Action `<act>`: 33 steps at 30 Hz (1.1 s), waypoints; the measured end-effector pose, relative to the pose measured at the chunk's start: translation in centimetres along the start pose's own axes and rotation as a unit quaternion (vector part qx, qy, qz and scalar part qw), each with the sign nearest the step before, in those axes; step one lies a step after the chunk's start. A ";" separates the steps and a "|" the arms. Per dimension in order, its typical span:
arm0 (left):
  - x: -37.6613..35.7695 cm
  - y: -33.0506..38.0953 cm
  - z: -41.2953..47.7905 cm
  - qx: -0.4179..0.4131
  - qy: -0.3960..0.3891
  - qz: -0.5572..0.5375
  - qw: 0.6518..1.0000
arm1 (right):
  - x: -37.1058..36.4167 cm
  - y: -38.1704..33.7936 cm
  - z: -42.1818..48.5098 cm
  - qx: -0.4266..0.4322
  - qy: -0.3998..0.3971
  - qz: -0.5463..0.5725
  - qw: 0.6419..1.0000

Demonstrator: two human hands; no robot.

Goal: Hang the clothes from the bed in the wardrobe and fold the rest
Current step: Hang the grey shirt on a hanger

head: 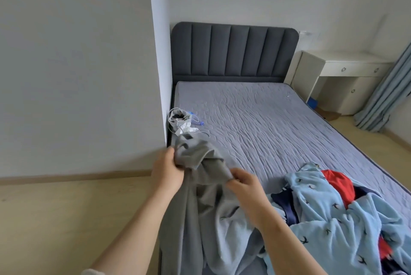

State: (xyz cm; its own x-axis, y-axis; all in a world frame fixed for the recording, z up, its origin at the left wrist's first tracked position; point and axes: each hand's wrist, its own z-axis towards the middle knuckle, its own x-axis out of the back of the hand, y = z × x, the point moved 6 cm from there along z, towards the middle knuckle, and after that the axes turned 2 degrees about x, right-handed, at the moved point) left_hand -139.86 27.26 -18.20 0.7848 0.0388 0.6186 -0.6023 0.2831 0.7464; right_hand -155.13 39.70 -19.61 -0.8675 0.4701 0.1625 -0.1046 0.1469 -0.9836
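Left hand (165, 169) gripping a bunched fold of the grey garment (200, 203) at its upper edge, fingers curled into the cloth. Right hand (243, 185) pinching the same garment just beside, at 3 o'clock from the left hand. Garment lifted at the near left corner of the bed (255, 119), rest of it hanging down over the bed edge. Pile of clothes (333, 219) at 3 to 4 o'clock from the hands, on the mattress: light blue bird-print fabric over red and navy pieces. Small white bag with cords (181, 122) at 12 o'clock, against the wall. Dark padded headboard (233, 50) beyond; white dresser (347, 79) and blue curtain (387, 90) at 2 o'clock.
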 end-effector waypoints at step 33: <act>-1.6 3.3 -0.9 -0.136 -0.046 0.022 0.989 | 3.9 -1.0 2.0 0.007 0.153 0.238 0.959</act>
State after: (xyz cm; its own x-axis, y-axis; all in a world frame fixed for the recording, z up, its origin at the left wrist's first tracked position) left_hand -143.01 28.95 -16.97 0.7343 -0.0267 0.6783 -0.5642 0.5316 0.6317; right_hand -159.37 39.61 -18.17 -0.6355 0.7147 -0.2921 0.2594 -0.1587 -0.9526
